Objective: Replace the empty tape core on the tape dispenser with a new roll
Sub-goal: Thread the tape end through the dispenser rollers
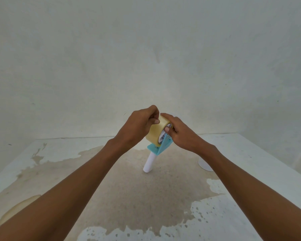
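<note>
- Edge of a tan, rounded thing (16, 211) shows low at the far left on the table (146, 197), mostly hidden by the left forearm. I cannot tell whether it is a core or a roll.
- The left hand (137, 127) is curled over the top of the new roll (153, 136), with the thumb pressed on its outer tape face.
- The new roll is held up above the table between both hands, and it appears to sit on the hub of the tape dispenser (163, 146). The white handle (149, 162) points down toward the table.
- The right hand (182, 134) clamps the tape dispenser at the hub side, thumb against the roll's centre and fingers lying over the top.
- A white object (204, 165) stands on the table at the right, half hidden by the right forearm. It may be the old core, but that is unclear.
- Step in hand, as I judge it, is seating the roll and finding its free end. Next the end needs peeling up with a fingernail and leading toward the cutter while the right hand steadies the frame.
</note>
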Demonstrator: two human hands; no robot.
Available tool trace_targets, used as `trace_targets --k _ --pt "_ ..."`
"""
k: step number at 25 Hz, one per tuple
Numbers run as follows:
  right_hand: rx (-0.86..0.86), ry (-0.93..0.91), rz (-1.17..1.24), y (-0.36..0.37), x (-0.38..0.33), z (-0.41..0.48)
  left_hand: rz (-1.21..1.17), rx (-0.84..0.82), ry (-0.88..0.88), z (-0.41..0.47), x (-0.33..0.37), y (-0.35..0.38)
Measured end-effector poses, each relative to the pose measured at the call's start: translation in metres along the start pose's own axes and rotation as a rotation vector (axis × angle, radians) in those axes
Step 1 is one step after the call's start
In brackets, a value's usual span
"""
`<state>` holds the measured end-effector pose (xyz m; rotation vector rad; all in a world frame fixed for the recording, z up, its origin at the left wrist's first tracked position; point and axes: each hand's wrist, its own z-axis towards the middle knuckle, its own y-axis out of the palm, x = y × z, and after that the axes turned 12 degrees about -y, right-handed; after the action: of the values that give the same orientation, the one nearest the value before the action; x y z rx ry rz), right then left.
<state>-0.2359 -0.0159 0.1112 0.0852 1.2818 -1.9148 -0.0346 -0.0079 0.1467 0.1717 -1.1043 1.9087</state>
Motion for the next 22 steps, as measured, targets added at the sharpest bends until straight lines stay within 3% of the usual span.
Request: trace_targets --k 9,13,18,22 --pt "-0.005 -0.005 -0.013 -0.001 -0.006 -0.002 -0.179 0.013 -0.220 0.001 0.008 0.004" --pt "0.022 0.033 -0.031 0.000 0.000 -0.004 -0.129 -0.036 -0.209 0.001 0.014 0.009" --pt "0.028 0.010 0.014 -0.009 0.004 -0.015 -0.136 0.020 -0.186 0.005 0.021 0.005" --pt "0.237 -0.010 -0.107 -0.003 0.000 -0.026 -0.170 -0.025 -0.227 0.008 0.020 0.010"
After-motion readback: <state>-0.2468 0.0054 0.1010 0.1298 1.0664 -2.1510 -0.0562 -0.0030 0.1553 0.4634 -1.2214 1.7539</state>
